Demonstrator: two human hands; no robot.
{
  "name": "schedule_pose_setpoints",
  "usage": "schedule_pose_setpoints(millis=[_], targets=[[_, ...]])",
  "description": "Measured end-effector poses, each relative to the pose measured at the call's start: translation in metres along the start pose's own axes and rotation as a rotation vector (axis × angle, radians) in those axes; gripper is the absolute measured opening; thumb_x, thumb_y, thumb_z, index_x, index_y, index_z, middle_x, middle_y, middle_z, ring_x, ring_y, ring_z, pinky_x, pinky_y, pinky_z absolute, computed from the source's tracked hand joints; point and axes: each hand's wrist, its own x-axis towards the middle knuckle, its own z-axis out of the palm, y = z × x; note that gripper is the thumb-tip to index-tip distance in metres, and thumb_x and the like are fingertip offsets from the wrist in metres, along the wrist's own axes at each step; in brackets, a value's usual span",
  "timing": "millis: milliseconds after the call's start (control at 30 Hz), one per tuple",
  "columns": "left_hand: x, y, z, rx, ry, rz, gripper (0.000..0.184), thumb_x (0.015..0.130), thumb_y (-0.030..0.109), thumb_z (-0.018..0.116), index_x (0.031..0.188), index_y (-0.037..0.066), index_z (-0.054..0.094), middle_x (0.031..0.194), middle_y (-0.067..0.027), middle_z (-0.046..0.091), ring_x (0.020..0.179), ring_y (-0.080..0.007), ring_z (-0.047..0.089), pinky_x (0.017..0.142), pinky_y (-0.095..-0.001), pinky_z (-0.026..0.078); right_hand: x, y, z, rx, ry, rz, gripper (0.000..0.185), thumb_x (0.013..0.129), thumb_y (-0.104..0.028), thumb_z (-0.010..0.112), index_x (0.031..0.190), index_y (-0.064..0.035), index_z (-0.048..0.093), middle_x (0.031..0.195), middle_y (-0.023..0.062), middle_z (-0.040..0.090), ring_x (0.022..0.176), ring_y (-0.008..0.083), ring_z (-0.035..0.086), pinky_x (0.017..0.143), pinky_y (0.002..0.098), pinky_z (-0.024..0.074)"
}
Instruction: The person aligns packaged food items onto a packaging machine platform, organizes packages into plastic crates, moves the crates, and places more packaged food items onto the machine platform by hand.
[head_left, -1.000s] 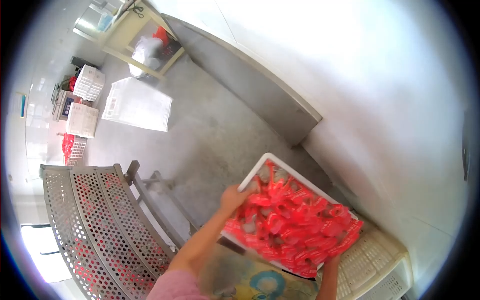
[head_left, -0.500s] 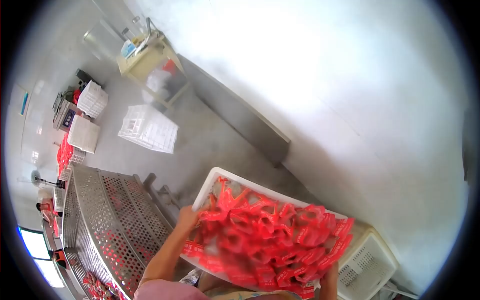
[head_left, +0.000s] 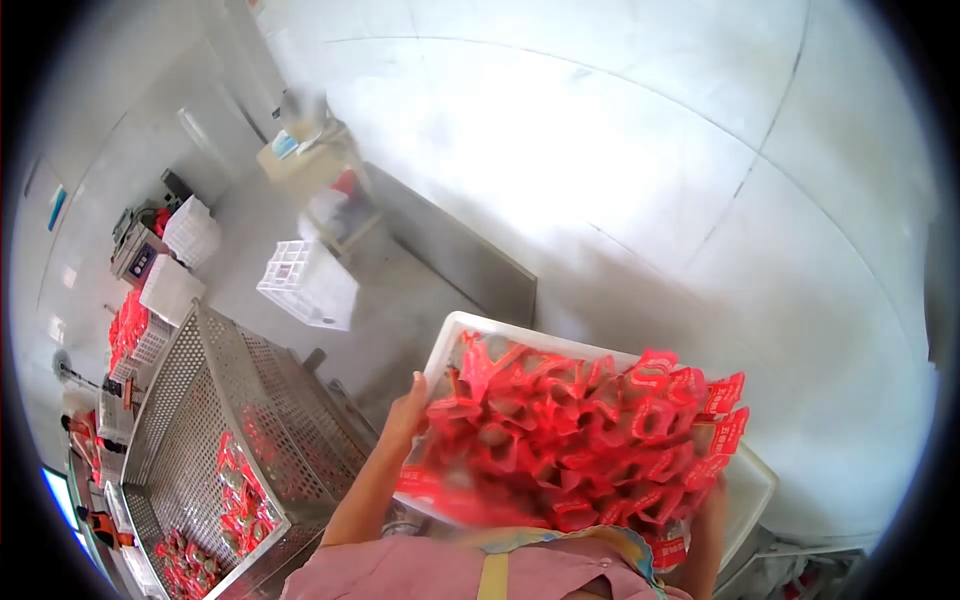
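Observation:
A white crate (head_left: 447, 345) heaped with red packets (head_left: 575, 430) is held against the front of my body. My left hand (head_left: 406, 408) grips its left side, with the thumb up along the rim. At the right end my right hand (head_left: 708, 503) holds the crate, its fingers mostly hidden by packets and the crate's edge. To the left stands a perforated metal bin (head_left: 228, 390) with more red packets (head_left: 245, 500) inside.
Behind the held crate at the right is another pale crate (head_left: 755, 490). A white crate (head_left: 312, 285) stands on the floor (head_left: 235, 290). Further back are a table (head_left: 300, 165), a low partition (head_left: 450, 250) and stacked crates (head_left: 172, 290). People (head_left: 85, 435) appear at the far left.
My view has turned left and lifted, showing the inside of the metal bin. The filled crate is now closer to my body and more level, still in both hands.

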Motion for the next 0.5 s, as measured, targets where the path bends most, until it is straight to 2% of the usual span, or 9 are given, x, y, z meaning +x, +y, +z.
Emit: schedule_pose_setpoints(millis=[67, 133, 167, 200, 233, 267, 333, 433, 500], targets=[[0.028, 0.003, 0.002, 0.015, -0.086, 0.012, 0.071, 0.083, 0.071, 0.044, 0.074, 0.003, 0.061, 0.061, -0.0048, 0.050, 0.050, -0.0137, 0.042, 0.046, -0.0300, 0.031, -0.013, 0.002, 0.028, -0.052, 0.086, -0.089, 0.035, 0.087, -0.021, 0.053, 0.113, 0.0026, 0.059, 0.099, 0.0098, 0.065, 0.087, 0.0164, 0.060, 0.074, 0.0300, 0.0484], [0.053, 0.001, 0.003, 0.034, -0.108, -0.006, 0.065, 0.086, 0.068, 0.045, 0.077, 0.006, 0.062, 0.065, -0.0002, 0.052, 0.054, -0.0111, 0.046, 0.049, -0.0278, 0.035, -0.008, 0.082, -0.006, 0.143, 0.052, -0.024, 0.035, 0.090, -0.023, 0.050, 0.114, 0.0015, 0.056, 0.102, 0.0110, 0.063, 0.090, 0.0185, 0.059, 0.078, 0.0319, 0.0487], [0.079, -0.016, 0.003, -0.039, -0.170, 0.047, 0.064, 0.088, 0.066, 0.044, 0.079, 0.005, 0.063, 0.068, 0.0010, 0.054, 0.057, -0.0091, 0.045, 0.049, -0.0271, 0.035, -0.014, 0.105, -0.007, -0.007, 0.113, -0.080, 0.036, 0.093, -0.024, 0.045, 0.117, 0.0008, 0.054, 0.109, 0.0131, 0.060, 0.094, 0.0204, 0.058, 0.082, 0.0330, 0.0477], [0.087, -0.016, 0.005, -0.075, -0.282, 0.083, 0.065, 0.090, 0.063, 0.042, 0.088, 0.003, 0.065, 0.074, -0.0009, 0.059, 0.062, -0.0099, 0.051, 0.054, -0.0264, 0.039, -0.026, 0.124, -0.014, -0.044, 0.234, 0.003, 0.037, 0.095, -0.025, 0.040, 0.118, 0.0010, 0.053, 0.112, 0.0138, 0.058, 0.099, 0.0217, 0.056, 0.084, 0.0327, 0.0464], [0.094, -0.016, 0.007, -0.114, -0.395, 0.114, 0.066, 0.092, 0.061, 0.040, 0.097, 0.000, 0.067, 0.080, -0.0028, 0.064, 0.068, -0.0107, 0.056, 0.059, -0.0258, 0.043, -0.035, 0.111, -0.001, -0.020, 0.302, -0.011, 0.033, 0.093, -0.020, 0.047, 0.116, 0.0017, 0.056, 0.102, 0.0085, 0.063, 0.088, 0.0172, 0.061, 0.079, 0.0300, 0.0502], [0.097, -0.010, 0.012, -0.148, -0.502, 0.107, 0.068, 0.093, 0.060, 0.039, 0.112, -0.002, 0.062, 0.094, -0.0080, 0.067, 0.079, -0.0156, 0.062, 0.069, -0.0285, 0.049, -0.045, 0.082, 0.017, 0.031, 0.266, 0.018, 0.030, 0.094, -0.020, 0.046, 0.113, 0.0001, 0.058, 0.099, 0.0073, 0.064, 0.085, 0.0152, 0.060, 0.076, 0.0275, 0.0494], [0.118, -0.010, 0.020, -0.286, -0.741, -0.053, 0.074, 0.093, 0.060, 0.037, 0.131, -0.003, 0.045, 0.121, -0.0151, 0.058, 0.110, -0.0249, 0.058, 0.094, -0.0371, 0.045, -0.050, 0.080, 0.017, 0.044, 0.260, 0.172, 0.030, 0.096, -0.023, 0.045, 0.112, -0.0012, 0.060, 0.098, 0.0064, 0.064, 0.085, 0.0134, 0.060, 0.074, 0.0264, 0.0486], [0.089, 0.017, 0.030, -0.223, -0.793, -0.052, 0.073, 0.094, 0.059, 0.035, 0.132, -0.002, 0.044, 0.123, -0.0138, 0.057, 0.113, -0.0244, 0.055, 0.097, -0.0376, 0.042, -0.074, 0.043, 0.014, 0.104, 0.382, 0.195, 0.032, 0.097, -0.027, 0.046, 0.108, -0.0006, 0.061, 0.094, 0.0054, 0.064, 0.082, 0.0118, 0.058, 0.071, 0.0269, 0.0470], [0.067, 0.030, 0.038, -0.165, -0.781, 0.052, 0.073, 0.094, 0.060, 0.034, 0.132, -0.002, 0.044, 0.123, -0.0126, 0.058, 0.113, -0.0240, 0.055, 0.097, -0.0372, 0.041, -0.088, 0.027, 0.019, 0.153, 0.440, 0.135, 0.033, 0.095, -0.027, 0.047, 0.100, 0.0007, 0.063, 0.084, 0.0051, 0.064, 0.071, 0.0110, 0.057, 0.060, 0.0281, 0.0454]])
